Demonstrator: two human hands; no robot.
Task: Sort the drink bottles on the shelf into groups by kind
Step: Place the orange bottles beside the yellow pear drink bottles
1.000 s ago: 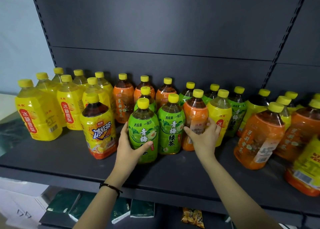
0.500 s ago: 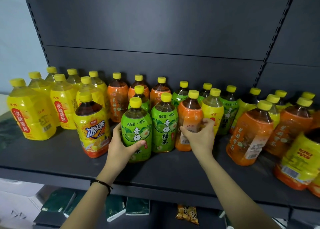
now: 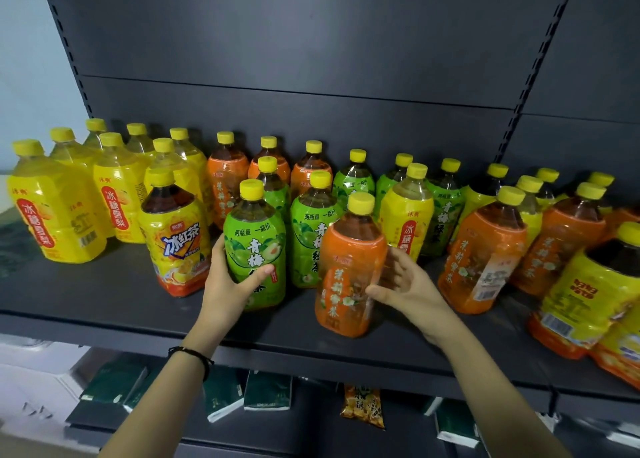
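My left hand [image 3: 231,281] grips a green plum-tea bottle [image 3: 255,239] standing at the front of the dark shelf [image 3: 104,294]. My right hand [image 3: 407,286] holds an orange jasmine-tea bottle [image 3: 348,274] from its right side, near the shelf's front edge and tilted slightly. A second green bottle [image 3: 308,235] stands just behind, between the two. At the left stands a yellow iced-black-tea bottle [image 3: 175,232], beside several yellow pear-drink bottles [image 3: 52,204]. Orange bottles [image 3: 227,177] and green bottles [image 3: 355,177] line the back.
At the right, more orange bottles [image 3: 485,249], a yellow pear bottle [image 3: 408,215] and yellow-and-orange bottles [image 3: 588,291] crowd together. A lower shelf holds dark green packs [image 3: 266,391] and a snack bag [image 3: 363,405]. A dark back panel [image 3: 311,41] rises behind the bottles.
My right hand has pulled the orange jasmine-tea bottle out of the row, forward toward the shelf's front edge. My left hand stays on the green bottle.
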